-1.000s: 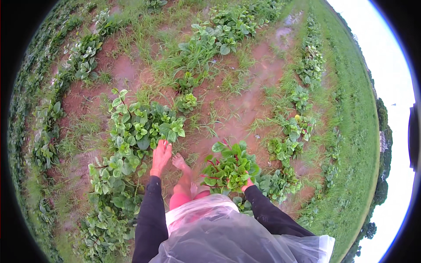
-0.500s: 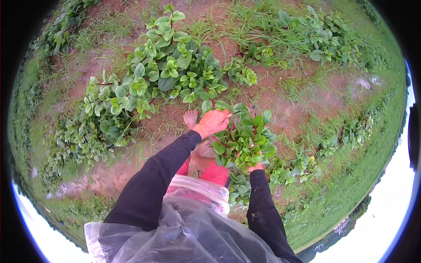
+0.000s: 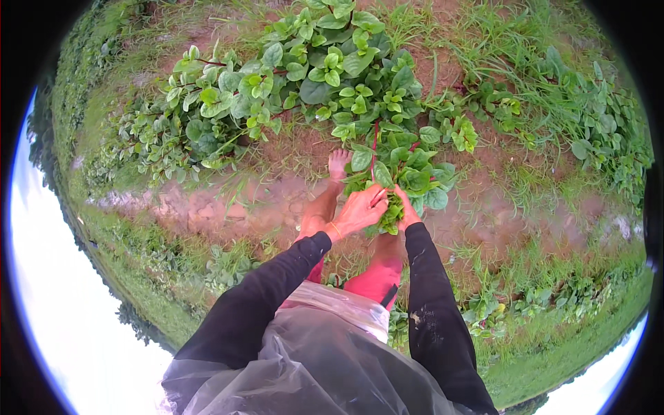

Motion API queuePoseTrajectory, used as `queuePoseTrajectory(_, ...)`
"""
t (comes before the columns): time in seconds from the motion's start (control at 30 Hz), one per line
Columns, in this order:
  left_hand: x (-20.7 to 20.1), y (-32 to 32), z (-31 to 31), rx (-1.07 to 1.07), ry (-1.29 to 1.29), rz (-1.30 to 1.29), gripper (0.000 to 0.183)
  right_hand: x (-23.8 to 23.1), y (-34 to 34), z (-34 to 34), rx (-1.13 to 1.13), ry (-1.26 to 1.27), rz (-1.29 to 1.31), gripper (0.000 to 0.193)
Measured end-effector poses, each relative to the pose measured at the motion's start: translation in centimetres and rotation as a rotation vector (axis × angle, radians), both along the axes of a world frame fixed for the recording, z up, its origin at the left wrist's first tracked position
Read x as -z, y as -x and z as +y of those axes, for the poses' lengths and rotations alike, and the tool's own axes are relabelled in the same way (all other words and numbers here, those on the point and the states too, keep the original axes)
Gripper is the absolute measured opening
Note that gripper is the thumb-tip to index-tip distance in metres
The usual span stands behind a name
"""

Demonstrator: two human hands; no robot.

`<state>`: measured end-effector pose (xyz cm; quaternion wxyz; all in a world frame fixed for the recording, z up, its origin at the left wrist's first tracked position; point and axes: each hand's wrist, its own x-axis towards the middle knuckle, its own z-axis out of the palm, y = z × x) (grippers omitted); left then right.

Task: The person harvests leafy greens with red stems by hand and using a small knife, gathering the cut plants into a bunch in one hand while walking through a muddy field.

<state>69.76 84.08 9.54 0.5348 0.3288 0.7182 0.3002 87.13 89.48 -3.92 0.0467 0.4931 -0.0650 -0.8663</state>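
A bunch of green leafy stems [image 3: 404, 178] with reddish stalks is gathered in front of me. My left hand [image 3: 360, 209] grips the bunch at its lower stems, fingers closed around them. My right hand [image 3: 407, 213] holds the same bunch from the other side, mostly hidden by the leaves. Both arms wear black sleeves. A long red stem [image 3: 374, 149] rises from the bunch toward the plants beyond. My bare left foot [image 3: 337, 164] stands on the wet soil just left of the bunch.
A large patch of leafy green plants [image 3: 304, 76] grows beyond my hands. Muddy reddish soil [image 3: 228, 204] with puddles runs left and right. Grass and more plants [image 3: 588, 124] lie to the right. A clear plastic cover [image 3: 304, 366] hangs over my front.
The view has swung round. My left hand came from the edge of the leaves down onto the stems, and both hands now close on the bunch together.
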Motion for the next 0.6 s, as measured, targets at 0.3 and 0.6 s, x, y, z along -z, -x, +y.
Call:
queuePoseTrajectory(0.3,1.5,-3.2,-3.0,-0.019,0.063,0.075,0.019,-1.9,0.3,0.1,-0.411,-0.389,0.200,0.065)
queuePoseTrajectory(0.6,1.1,-1.4,-3.1,0.193,-0.027,0.081,0.022,1.5,-1.1,-1.4,-0.572,-0.568,0.517,0.079)
